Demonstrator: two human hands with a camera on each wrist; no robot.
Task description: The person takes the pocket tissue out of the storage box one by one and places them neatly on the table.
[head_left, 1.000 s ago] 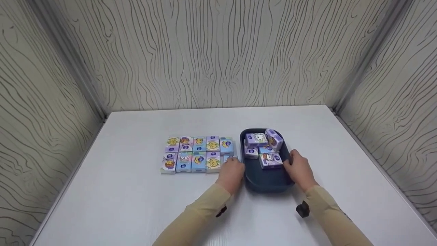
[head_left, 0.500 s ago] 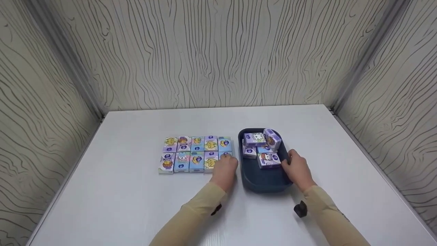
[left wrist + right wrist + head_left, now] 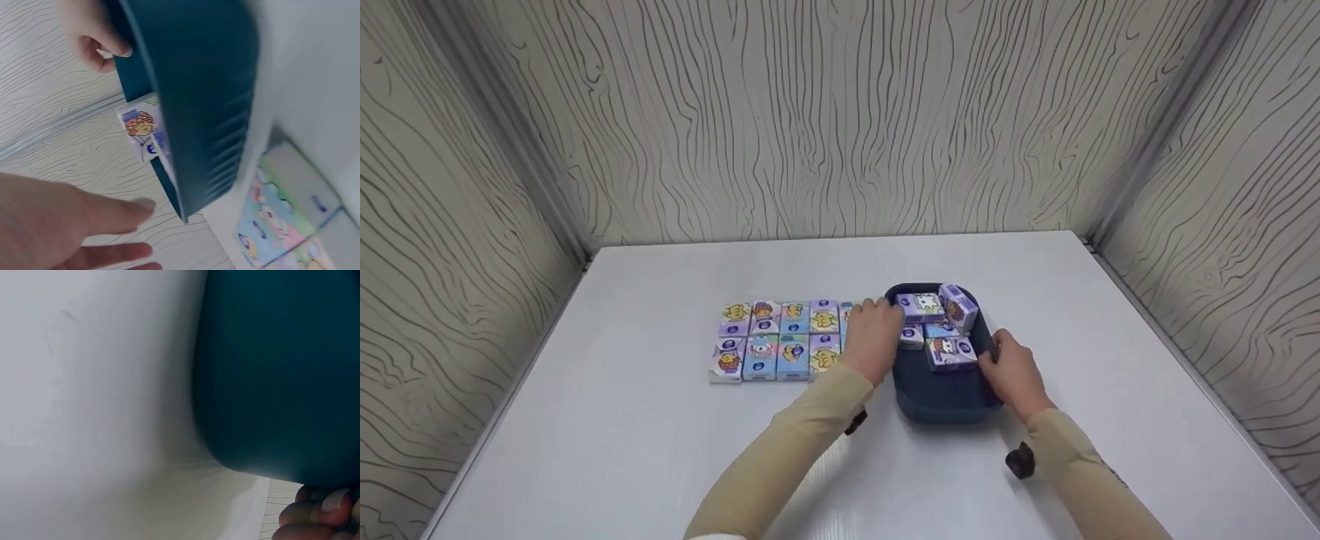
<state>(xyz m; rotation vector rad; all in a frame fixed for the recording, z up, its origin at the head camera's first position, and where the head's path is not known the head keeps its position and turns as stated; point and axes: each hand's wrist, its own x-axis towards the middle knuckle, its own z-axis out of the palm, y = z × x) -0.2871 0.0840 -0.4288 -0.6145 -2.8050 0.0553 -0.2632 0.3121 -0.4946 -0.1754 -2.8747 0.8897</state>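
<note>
A dark teal plastic basket (image 3: 945, 401) stands on the table, with several small purple and blue cartoon-printed boxes (image 3: 952, 354) piled loosely in its far part. Its right rim is gripped by my right hand (image 3: 1014, 375), whose curled fingers (image 3: 306, 514) also show in the right wrist view. My left hand (image 3: 874, 341) hovers by the basket's left rim; the left wrist view shows its fingers (image 3: 115, 216) extended with nothing between them. To its left, more such boxes (image 3: 793, 357) lie flat in two neat rows. The left hand covers part of the rows' right end.
The white table (image 3: 607, 442) extends around the basket and rows. Wood-patterned panels (image 3: 825, 120) enclose it at the back and both sides. A black wrist-camera piece (image 3: 1021, 460) hangs under the right sleeve.
My left hand first pressed at the near right end of the rows, shifting slightly left, then rose and moved away toward the basket's left rim. My right hand kept its hold on the basket.
</note>
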